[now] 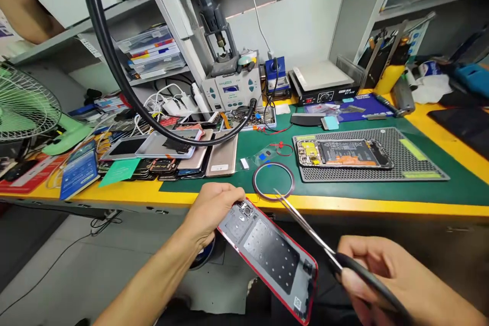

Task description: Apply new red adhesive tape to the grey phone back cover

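Note:
My left hand (216, 209) grips the camera end of a phone back cover (267, 252), thumb on top and fingers underneath. The cover is held tilted in front of the bench edge, its grey inner side facing up and its rim red. In my right hand (376, 270) is a pair of scissors (309, 232) with black handles and slim silver blades. Their tips lie just apart, pointing up and left, over the near edge of a roll of thin tape (255, 179) on the green mat. The scissors do not appear to touch the cover.
An opened phone (344, 154) lies on a perforated grey pad (416, 163) at right. Stacked phones and parts (191, 150) crowd the left. A thick black hose (126, 91) arches from the grey soldering station (233, 89). A green fan (26, 107) stands far left.

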